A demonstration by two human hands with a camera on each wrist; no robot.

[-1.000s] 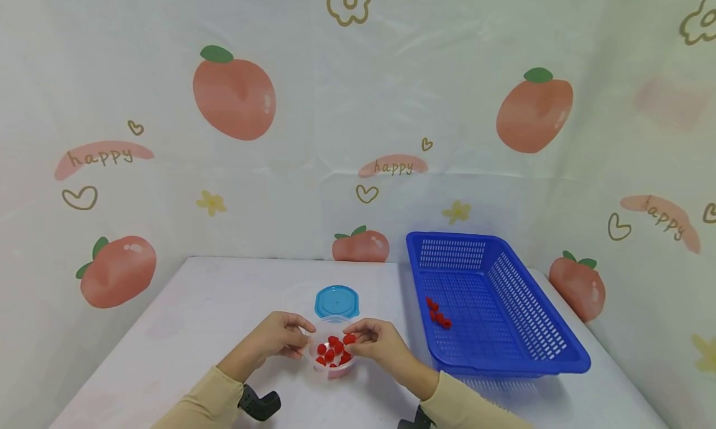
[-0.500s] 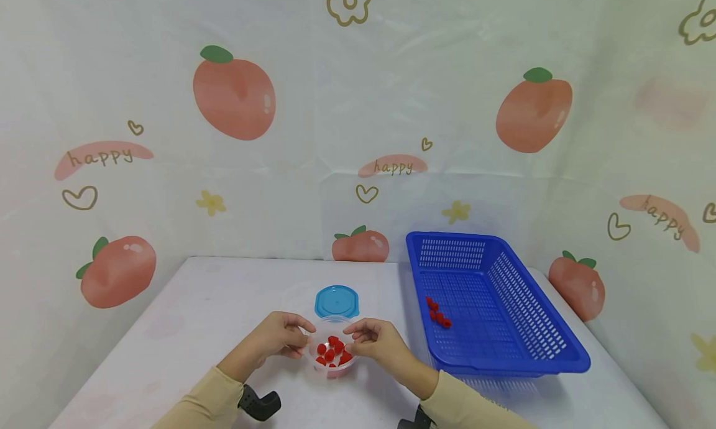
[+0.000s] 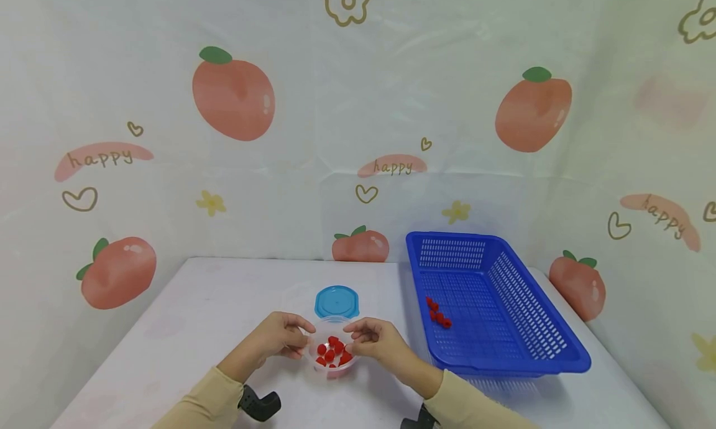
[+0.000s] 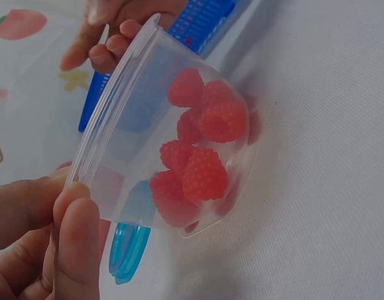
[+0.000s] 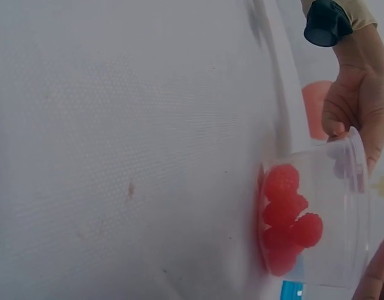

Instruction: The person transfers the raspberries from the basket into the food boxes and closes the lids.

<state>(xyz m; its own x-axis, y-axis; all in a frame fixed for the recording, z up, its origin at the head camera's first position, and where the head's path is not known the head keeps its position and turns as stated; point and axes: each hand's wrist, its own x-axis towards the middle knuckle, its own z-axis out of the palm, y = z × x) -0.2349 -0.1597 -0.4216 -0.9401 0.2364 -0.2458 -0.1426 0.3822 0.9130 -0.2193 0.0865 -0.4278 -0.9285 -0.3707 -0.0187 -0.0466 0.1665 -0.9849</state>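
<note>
A clear round plastic tub [image 3: 334, 373] stands on the white table with several red raspberries [image 4: 205, 174] at its bottom. My left hand [image 3: 281, 336] pinches the tub's rim on the left side, thumb and fingers on either side of the edge in the left wrist view. At the right side of the rim, my right hand [image 3: 380, 341] hovers with no berry visible in it. Its index finger is extended and its other fingers are loosely bent. Whether its fingertips touch the rim, I cannot tell.
Just behind the tub lies a blue lid [image 3: 337, 302]. To the right is a large blue plastic basket [image 3: 492, 304] with several raspberries [image 3: 440, 318] near its left wall. A printed cloth backdrop [image 3: 291, 217] hangs behind the table.
A second ago my right hand held a raspberry at the tub's rim; it has let it go, and its fingers now hold nothing visible. The left hand has stayed still.
</note>
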